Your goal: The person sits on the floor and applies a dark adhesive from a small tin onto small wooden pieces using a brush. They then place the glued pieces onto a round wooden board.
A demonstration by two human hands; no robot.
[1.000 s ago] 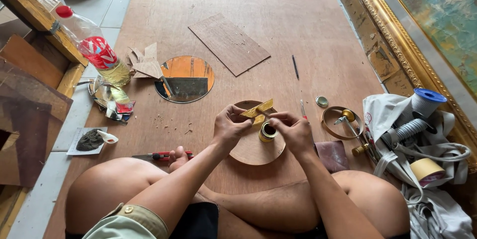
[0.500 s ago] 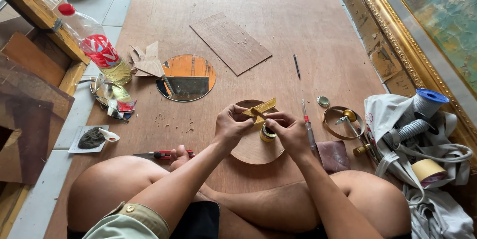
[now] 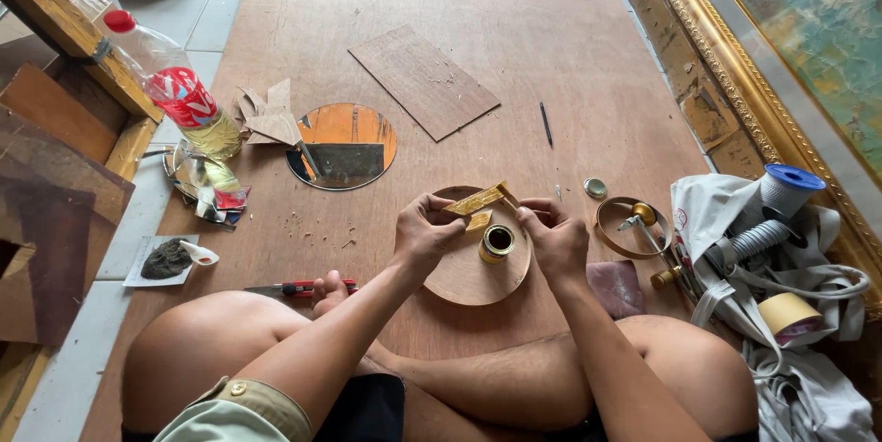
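Note:
My left hand (image 3: 427, 232) and my right hand (image 3: 549, 232) together hold a small gold-coloured strip (image 3: 478, 200) above a round wooden disc (image 3: 464, 277). The left fingers pinch its left end, the right fingertips its right end. A second short gold piece (image 3: 477, 221) sits just under it. A little open tin of gold paint (image 3: 497, 243) stands on the disc between my hands. My crossed legs lie below the disc.
A round mirror (image 3: 342, 145), cardboard scraps (image 3: 268, 116) and a tilted plastic bottle (image 3: 188, 104) lie at the left. A rectangular wood panel (image 3: 423, 80) is farther off. A red-handled cutter (image 3: 294, 289), metal ring (image 3: 629, 226), tape roll (image 3: 788, 313) and gilded frame (image 3: 726, 65) surround me.
The gold strip has tilted and shifted slightly right between my fingers. My hands stay over the disc. The view has drifted a little.

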